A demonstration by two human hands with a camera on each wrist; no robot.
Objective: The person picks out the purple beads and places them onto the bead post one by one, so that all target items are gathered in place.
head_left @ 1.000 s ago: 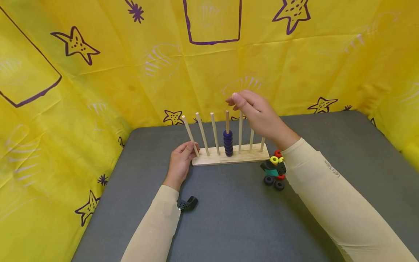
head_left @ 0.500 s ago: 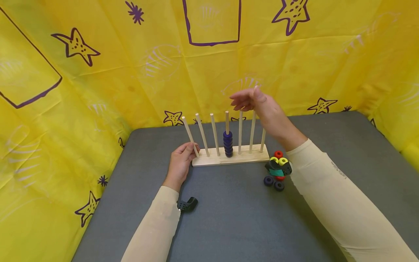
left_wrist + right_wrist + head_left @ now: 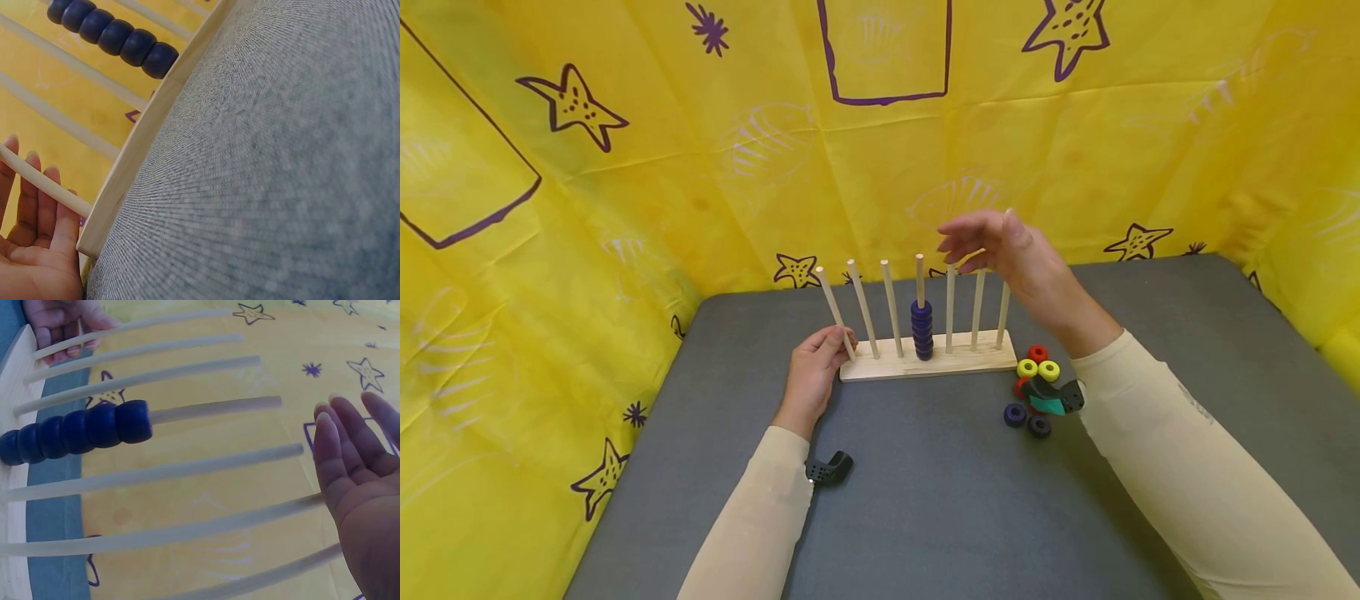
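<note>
Two dark beads [image 3: 1015,422] lie on the grey table [image 3: 925,508] at four o'clock from the blue bead stack [image 3: 922,331], with yellow beads [image 3: 1049,379] just past them. Near nine o'clock, the left hand [image 3: 811,364] has loose fingers about the end peg [image 3: 832,302]; I cannot tell if they squeeze it. The stack sits low on the middle peg [image 3: 921,282]. At two o'clock, the right hand [image 3: 1028,262] has just moved away from that peg, fingers loosely bent, holding nothing, so the stack seems left alone.
</note>
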